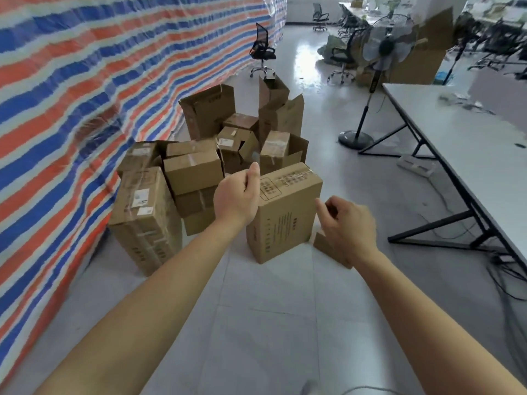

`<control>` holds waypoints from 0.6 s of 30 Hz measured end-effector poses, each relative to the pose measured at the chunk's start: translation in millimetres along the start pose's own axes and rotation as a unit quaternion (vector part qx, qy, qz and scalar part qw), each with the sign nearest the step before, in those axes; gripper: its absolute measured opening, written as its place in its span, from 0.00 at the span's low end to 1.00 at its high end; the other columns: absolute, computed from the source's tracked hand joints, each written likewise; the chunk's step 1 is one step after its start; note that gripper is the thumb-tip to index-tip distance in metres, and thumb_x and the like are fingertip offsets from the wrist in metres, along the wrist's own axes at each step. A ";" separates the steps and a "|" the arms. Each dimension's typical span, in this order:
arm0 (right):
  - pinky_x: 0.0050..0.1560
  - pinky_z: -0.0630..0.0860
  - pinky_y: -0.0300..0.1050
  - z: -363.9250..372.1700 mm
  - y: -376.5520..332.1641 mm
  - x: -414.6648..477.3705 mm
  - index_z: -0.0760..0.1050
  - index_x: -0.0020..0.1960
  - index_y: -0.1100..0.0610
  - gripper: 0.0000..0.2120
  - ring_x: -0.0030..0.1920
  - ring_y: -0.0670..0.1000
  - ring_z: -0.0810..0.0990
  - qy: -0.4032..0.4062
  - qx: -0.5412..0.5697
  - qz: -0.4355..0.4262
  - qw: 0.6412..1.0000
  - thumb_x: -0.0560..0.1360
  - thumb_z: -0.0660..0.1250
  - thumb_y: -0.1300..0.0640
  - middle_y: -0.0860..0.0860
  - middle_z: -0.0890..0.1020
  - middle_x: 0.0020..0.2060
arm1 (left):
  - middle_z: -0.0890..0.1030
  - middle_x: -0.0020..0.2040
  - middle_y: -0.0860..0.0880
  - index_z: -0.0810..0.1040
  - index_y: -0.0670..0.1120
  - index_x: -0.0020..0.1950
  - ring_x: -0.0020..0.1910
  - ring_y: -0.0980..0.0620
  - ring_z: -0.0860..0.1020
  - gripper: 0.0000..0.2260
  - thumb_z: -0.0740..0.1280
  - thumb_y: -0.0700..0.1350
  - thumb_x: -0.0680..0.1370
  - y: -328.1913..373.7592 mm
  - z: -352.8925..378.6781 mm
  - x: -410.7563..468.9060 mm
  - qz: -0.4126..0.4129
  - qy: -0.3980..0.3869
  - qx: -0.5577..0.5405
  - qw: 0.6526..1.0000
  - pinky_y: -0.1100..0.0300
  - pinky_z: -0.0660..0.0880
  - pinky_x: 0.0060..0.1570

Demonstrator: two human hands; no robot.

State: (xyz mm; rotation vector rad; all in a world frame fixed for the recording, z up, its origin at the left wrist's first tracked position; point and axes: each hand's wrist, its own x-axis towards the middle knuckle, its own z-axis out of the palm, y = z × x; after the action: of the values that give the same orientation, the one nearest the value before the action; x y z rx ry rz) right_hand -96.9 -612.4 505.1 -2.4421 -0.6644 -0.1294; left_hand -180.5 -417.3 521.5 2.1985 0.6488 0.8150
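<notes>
A sealed upright cardboard box point(285, 212) with printed text stands on the floor in front of a pile of cartons. My left hand point(236, 195) is at the box's upper left edge, thumb up, fingers loosely curled, gripping nothing. My right hand point(349, 223) hovers just off the box's right side, thumb pointing toward it, fingers loosely curled and holding nothing. A small brown cardboard piece point(325, 245) lies on the floor under my right hand, partly hidden by it.
Several more cartons point(148, 212), some open point(209, 109), are heaped against a striped tarp wall point(71, 95). A long white table point(467, 143) runs along the right, with cables under it. A standing fan point(382, 52) and an office chair point(262, 49) stand behind.
</notes>
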 end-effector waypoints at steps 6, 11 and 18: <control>0.28 0.65 0.37 55.4 50.3 145.4 0.78 0.42 0.52 0.18 0.32 0.42 0.78 -0.047 0.049 0.005 0.998 0.83 0.59 0.43 0.44 0.81 0.34 | 0.75 0.29 0.46 0.74 0.42 0.33 0.30 0.49 0.75 0.26 0.54 0.54 0.86 -28.1 97.2 115.7 -0.026 -0.001 0.028 0.999 0.54 0.68 0.30; 0.30 0.72 0.42 101.2 79.8 264.3 0.79 0.42 0.52 0.20 0.34 0.44 0.79 -0.112 0.042 0.014 0.993 0.82 0.58 0.42 0.46 0.83 0.36 | 0.76 0.30 0.43 0.74 0.38 0.35 0.32 0.45 0.76 0.27 0.53 0.54 0.86 -50.3 155.1 208.7 -0.072 -0.017 0.079 0.994 0.49 0.71 0.32; 0.35 0.78 0.45 170.2 84.0 381.6 0.76 0.37 0.50 0.20 0.37 0.45 0.80 -0.190 0.007 -0.001 0.982 0.82 0.58 0.40 0.43 0.81 0.36 | 0.72 0.28 0.46 0.68 0.42 0.32 0.29 0.48 0.71 0.24 0.55 0.52 0.85 -112.1 199.1 305.7 -0.138 -0.026 0.117 0.983 0.55 0.60 0.29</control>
State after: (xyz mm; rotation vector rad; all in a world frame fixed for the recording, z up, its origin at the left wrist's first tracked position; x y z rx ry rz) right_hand 266.0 -408.6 413.3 -2.4725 -0.8268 0.3494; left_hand 144.1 -235.8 435.8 2.2590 1.0402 0.5583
